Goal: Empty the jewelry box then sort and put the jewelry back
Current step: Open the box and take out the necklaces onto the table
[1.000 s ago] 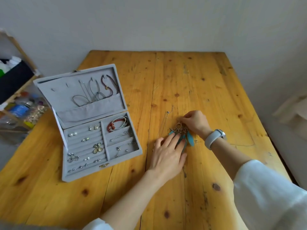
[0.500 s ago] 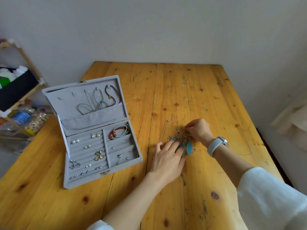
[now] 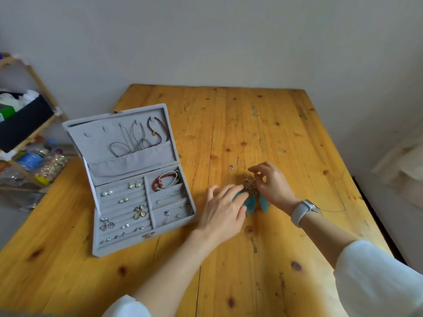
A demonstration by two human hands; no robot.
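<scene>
Box (image 3: pixel 128 244) mostly refilled. Right hand (image 3: pixel 273 187) pinching feather earrings' (image 3: pixel 250 202) hooks, left hand (image 3: pixel 223 211) flat, pressing feathers; they, thin chain (image 3: pixel 232 167) remaining.

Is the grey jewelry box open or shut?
Open: the jewelry box has its lid tilted back, showing earrings and bracelets in its compartments.

No text, label or number is legible anywhere in view
</scene>
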